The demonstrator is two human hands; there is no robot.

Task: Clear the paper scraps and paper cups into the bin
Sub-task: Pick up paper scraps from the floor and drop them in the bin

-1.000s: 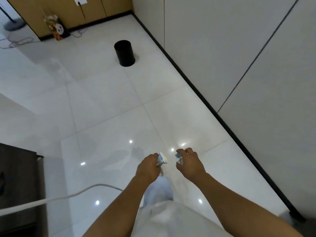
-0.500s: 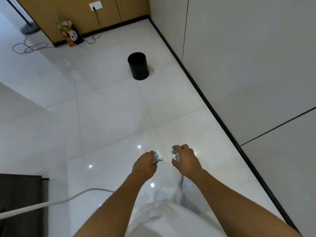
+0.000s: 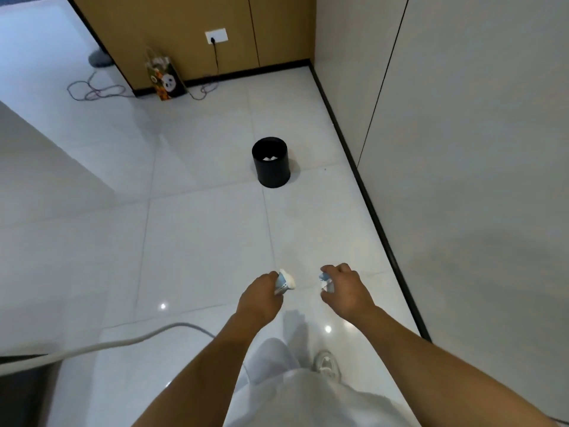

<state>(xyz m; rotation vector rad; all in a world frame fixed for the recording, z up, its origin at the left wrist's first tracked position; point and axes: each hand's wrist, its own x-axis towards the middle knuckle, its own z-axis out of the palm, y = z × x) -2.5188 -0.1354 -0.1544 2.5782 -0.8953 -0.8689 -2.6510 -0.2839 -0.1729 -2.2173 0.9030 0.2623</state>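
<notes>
Currently, the step in hand appears to be transport: both hands carry waste toward the bin [image 3: 271,161], which stands on the floor [image 3: 200,235] well ahead, near the right-hand wall [image 3: 462,149]. The left hand [image 3: 261,295] has its grip closed round a crumpled paper cup [image 3: 284,283], whose white rim protrudes forward past the fingers. The right hand [image 3: 346,289] has its grip closed on a second piece of blue-and-white paper [image 3: 324,281]; whether this is a cup or a scrap cannot be told. White paper already lies inside the bin.

Next move, as a judgement: close the remaining distance, bring each hand above the bin opening, then release. The opening is narrow, so both items should be dropped from directly over it, not thrown.

Surface and room: the floor is glossy white tile with reflected light spots. A white cable [image 3: 107,343] crosses the floor at lower left and is a possible trip hazard. At the far wood-panelled wall stand a printed gift bag [image 3: 166,78], a wall socket [image 3: 216,35] with 1 plug, and loose coiled wires [image 3: 92,89].
</notes>
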